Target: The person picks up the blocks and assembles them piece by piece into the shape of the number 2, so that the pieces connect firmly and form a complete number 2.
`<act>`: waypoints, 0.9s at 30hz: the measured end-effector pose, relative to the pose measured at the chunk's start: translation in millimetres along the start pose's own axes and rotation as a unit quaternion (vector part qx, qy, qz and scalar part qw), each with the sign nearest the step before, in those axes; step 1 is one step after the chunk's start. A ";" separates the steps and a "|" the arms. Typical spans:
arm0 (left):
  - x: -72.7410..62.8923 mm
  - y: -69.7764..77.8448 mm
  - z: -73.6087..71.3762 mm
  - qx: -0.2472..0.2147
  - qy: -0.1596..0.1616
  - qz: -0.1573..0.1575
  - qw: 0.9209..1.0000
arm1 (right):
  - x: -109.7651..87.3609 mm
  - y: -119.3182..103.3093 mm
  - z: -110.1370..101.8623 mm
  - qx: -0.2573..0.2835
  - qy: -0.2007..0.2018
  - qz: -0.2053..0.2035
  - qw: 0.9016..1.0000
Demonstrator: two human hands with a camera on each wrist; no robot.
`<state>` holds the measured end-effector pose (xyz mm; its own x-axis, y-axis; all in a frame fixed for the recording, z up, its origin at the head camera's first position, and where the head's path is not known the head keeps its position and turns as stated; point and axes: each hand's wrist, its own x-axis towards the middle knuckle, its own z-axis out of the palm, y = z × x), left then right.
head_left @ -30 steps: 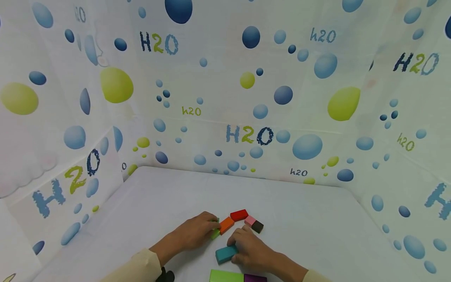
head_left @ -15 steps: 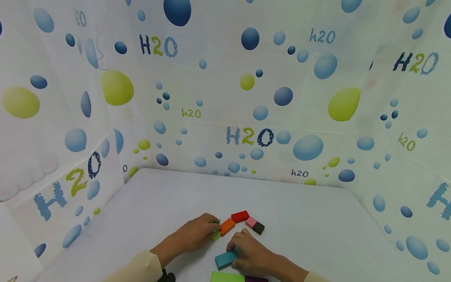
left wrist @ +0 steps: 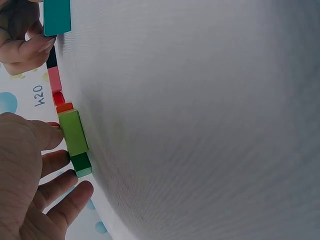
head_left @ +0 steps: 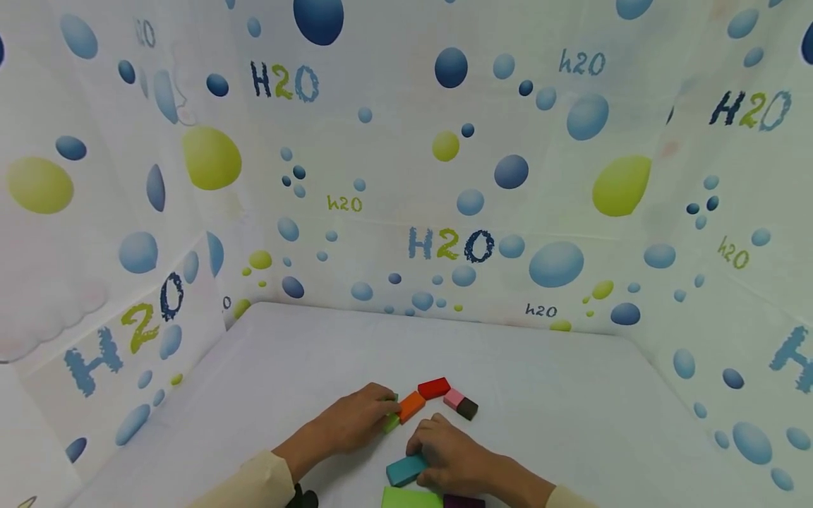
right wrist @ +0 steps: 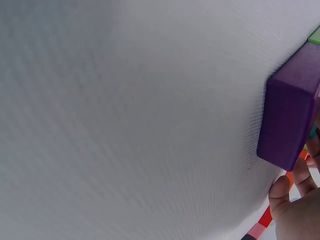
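Observation:
My right hand [head_left: 454,458] grips a teal block [head_left: 404,471] between thumb and fingers, low over the white surface; in the left wrist view the teal block [left wrist: 57,17] shows at the top left. My left hand [head_left: 352,420] touches the left end of a curved row of blocks. Its thumb lies against a light green block [left wrist: 73,132], and the spread fingers reach beside a dark green block [left wrist: 82,164]. From there the row runs through an orange block [head_left: 411,407], a red block [head_left: 434,388], a pink block [head_left: 454,398] and a black block [head_left: 467,408].
Close to the front, below the right hand, a lime green block [head_left: 411,498] adjoins a purple block [head_left: 464,502]. In the right wrist view the purple block [right wrist: 290,115] stands large beside the hand. A printed curtain [head_left: 406,176] encloses the white table [head_left: 552,395] behind and at the sides.
Both hands stay nearly still over the last second. The teal block has shifted very slightly; the view itself has tilted a little.

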<state>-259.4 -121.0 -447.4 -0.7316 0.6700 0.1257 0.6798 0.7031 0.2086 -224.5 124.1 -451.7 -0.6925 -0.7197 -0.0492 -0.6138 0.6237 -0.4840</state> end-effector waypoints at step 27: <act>-9.4 18.5 -8.7 0.017 0.034 0.034 0.999 | -1.0 9.5 1.7 0.063 -0.003 0.021 0.998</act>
<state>-240.4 -116.4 -436.2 -0.6854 0.6992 0.2032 0.7279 0.6657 0.1644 -229.1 130.2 -457.6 -0.7134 -0.6965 -0.0767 -0.5325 0.6101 -0.5867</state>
